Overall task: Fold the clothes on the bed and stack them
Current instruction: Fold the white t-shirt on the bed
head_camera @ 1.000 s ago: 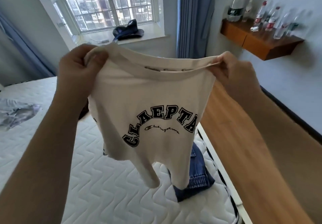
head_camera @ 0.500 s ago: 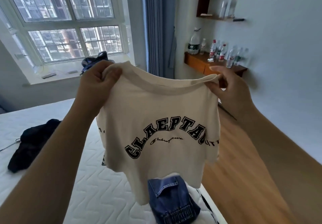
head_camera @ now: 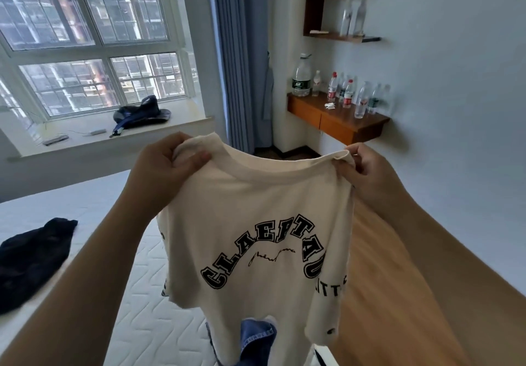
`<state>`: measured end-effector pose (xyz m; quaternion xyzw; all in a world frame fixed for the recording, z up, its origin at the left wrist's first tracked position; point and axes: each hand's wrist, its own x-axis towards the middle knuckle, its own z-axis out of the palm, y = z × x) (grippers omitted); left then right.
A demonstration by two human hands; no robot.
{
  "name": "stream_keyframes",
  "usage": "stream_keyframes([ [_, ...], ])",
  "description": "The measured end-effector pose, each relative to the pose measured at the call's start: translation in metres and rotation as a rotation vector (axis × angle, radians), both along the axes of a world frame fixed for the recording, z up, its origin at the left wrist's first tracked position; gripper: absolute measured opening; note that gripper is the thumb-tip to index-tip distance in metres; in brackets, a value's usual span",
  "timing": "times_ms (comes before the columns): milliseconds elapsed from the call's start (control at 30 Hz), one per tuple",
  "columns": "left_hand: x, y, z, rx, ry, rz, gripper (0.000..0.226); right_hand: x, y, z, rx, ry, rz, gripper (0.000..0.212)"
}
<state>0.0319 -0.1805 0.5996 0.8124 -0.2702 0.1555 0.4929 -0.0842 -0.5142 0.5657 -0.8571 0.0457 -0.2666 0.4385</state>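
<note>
Early in task: cream T-shirt held up in the air, not yet folded.

Head view: left hand (head_camera: 165, 172) grips one shoulder of the cream T-shirt (head_camera: 256, 237), fingers curled round bunched fabric; right hand (head_camera: 367, 174) pinches the other shoulder at the collar edge. Shirt hangs spread between both hands, print facing the camera, above the near edge of the bed (head_camera: 136, 294), not laid flat. Blue denim garment (head_camera: 256, 340) lies below the shirt hem on the bed; folded or not, cannot tell, mostly hidden. Dark garment (head_camera: 31, 257) lies crumpled on the bed at left, well apart, clearly unfolded. No finished stack visible. Judgement: shirt needs laying down and folding, dark garment untouched, stacking all left.
</note>
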Motion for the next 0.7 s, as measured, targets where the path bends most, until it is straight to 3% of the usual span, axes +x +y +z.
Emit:
stream_keyframes([
  [433, 0.001, -0.139, 0.003, 0.049, 0.102, 0.195, 0.027, 0.059, -0.156, -0.002, 0.381, 0.061, 0.432, 0.022],
  [567, -0.003, -0.161, -0.001, 0.159, 0.114, 0.26, 0.004, 0.072, -0.185, -0.001, 0.229, 0.166, 0.544, 0.034],
  [700, -0.009, -0.166, -0.009, 0.248, 0.167, 0.32, 0.004, 0.08, -0.207, 0.001, 0.052, 0.207, 0.618, 0.027],
])
